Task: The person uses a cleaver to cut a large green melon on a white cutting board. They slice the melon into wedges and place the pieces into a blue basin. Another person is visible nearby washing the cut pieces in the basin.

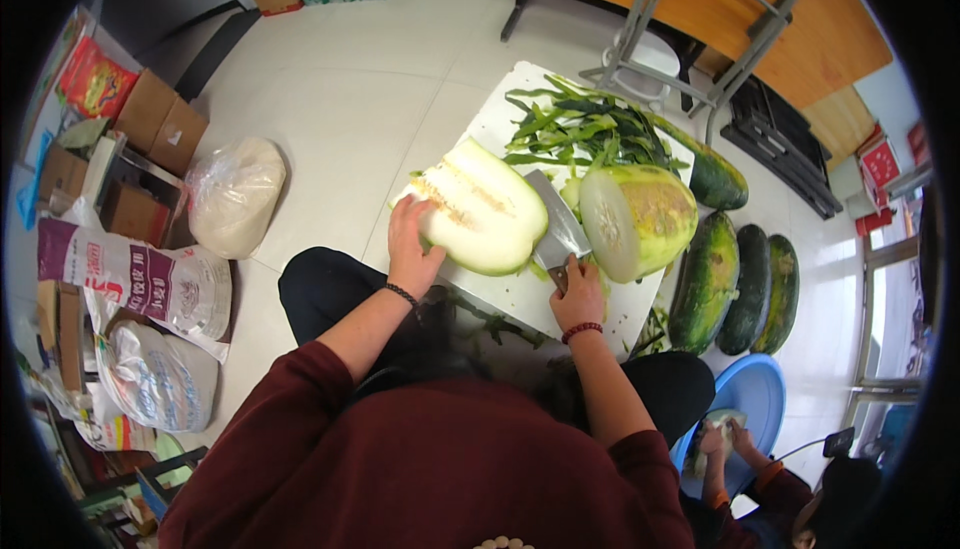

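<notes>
A halved, peeled winter melon (491, 219) lies on a white board (480, 286), its pale pulp facing up. My left hand (412, 237) rests against its left end, fingers on the cut edge. My right hand (581, 294) grips the handle of a cleaver (559, 222), whose broad blade lies between this half and another large melon piece (652, 219). That piece shows a seeded cut face and brown patches on its rind side. Behind both, dark green peel strips (592, 125) are heaped on the board.
Several whole winter melons (705, 282) lie on the floor at the right. A person's hands (724, 440) work over a blue basin (769, 391) at the lower right. Sacks (161, 286) and cartons (161, 121) stand left. A wooden table (787, 31) is beyond the board.
</notes>
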Action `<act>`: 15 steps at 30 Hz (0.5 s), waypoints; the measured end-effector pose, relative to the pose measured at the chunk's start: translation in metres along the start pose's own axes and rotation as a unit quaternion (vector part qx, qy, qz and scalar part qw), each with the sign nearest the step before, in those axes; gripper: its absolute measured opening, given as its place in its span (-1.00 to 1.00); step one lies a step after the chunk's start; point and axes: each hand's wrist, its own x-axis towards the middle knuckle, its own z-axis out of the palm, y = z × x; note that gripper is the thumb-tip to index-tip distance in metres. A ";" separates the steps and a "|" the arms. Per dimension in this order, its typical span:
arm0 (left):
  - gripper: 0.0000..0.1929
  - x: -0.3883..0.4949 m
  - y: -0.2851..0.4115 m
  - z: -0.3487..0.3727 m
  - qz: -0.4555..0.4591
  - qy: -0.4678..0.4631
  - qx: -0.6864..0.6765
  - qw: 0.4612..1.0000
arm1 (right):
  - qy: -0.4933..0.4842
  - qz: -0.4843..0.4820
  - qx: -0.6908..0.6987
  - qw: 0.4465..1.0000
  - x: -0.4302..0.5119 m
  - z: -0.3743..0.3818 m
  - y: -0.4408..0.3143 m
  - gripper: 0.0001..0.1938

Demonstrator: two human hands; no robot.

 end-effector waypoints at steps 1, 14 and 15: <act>-0.15 -0.003 -0.001 0.003 -0.021 0.039 -0.027 0.999 | -0.001 -0.019 -0.002 1.000 0.004 -0.001 0.000 -0.27; 0.03 0.007 0.003 0.027 -0.411 0.065 -0.431 0.801 | -0.079 0.015 -0.035 0.996 -0.022 -0.012 0.017 -0.24; 0.02 0.011 0.001 0.025 -0.406 0.061 -0.440 0.799 | -0.078 0.024 -0.018 0.996 -0.027 -0.019 0.020 -0.25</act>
